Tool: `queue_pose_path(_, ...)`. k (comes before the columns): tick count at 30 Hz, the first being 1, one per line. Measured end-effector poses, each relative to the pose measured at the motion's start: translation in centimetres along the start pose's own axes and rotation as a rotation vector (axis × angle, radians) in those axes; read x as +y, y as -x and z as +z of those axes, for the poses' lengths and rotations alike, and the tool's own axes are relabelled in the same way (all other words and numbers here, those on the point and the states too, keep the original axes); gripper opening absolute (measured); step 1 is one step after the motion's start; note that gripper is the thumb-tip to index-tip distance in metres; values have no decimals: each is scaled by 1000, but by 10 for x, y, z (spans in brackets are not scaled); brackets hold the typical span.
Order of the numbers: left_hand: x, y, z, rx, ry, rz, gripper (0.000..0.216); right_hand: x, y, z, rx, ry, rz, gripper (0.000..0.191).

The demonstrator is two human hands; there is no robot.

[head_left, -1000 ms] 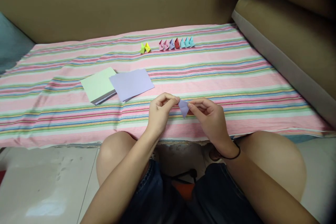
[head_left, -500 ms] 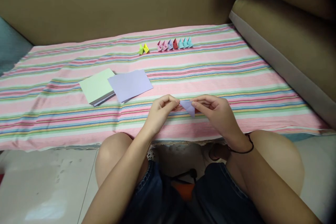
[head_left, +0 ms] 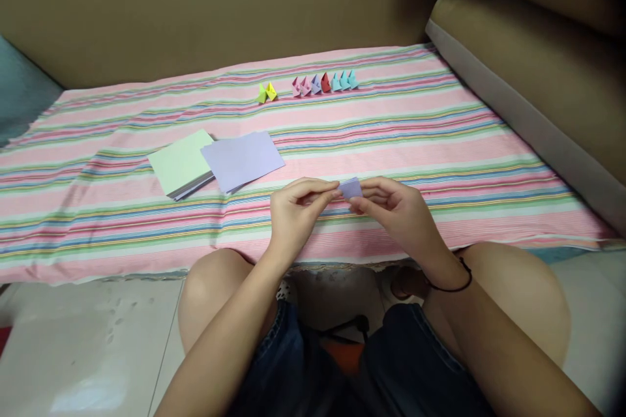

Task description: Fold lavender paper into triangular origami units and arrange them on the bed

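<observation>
While nine pieces [head_left: 326, 85] look finished, the left hand [head_left: 296, 210] and right hand [head_left: 403, 212] pinch a seemingly part-folded paper [head_left: 351, 188], with flat sheets [head_left: 243, 159] left unfolded

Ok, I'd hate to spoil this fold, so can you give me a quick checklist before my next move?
1. Left hand on the small purple paper: ok, fingertips at its left edge.
2. Right hand on it: ok, thumb and fingers at its right side.
3. Creases sharp and lined up: cannot tell, too small to see.
4. Purple sheets clear of both hands: ok, they lie farther back and to the left.
5. Loose sheets neatly separated: not ok, the purple ones overlap the green-topped pile.
6. Folded shapes clear of both hands: ok, lined up near the back.
</observation>
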State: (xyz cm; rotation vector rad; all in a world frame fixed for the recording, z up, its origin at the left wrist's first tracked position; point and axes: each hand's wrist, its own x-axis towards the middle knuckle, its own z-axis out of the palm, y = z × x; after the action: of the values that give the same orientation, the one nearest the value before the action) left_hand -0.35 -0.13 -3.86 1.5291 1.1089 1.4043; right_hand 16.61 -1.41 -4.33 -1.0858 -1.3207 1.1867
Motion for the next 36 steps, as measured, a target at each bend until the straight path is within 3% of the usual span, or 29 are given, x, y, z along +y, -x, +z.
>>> queue_pose_path(5,3,0,4,24,71,-147,9,-1,1,0,47,10,1,16)
queue_pose_path(12,2,-1,4,-18,133,-292,14,-1,-1,-7,5,-6,84,23)
queue_pose_path(19,-3,-5,-1,-235,67,-307,24,0,0,-9,-88,60,134,24)
queue_pose_path(24,-7,-5,-2,-341,-89,-331,16,3,-1,-4,-125,133,124,22)
queue_pose_path(32,-10,-12,-7,-363,104,-485,22,5,-6,-5,-122,229,112,15)
queue_pose_path(36,-14,-12,-6,-289,87,-434,22,9,-8,-1,-72,227,91,16)
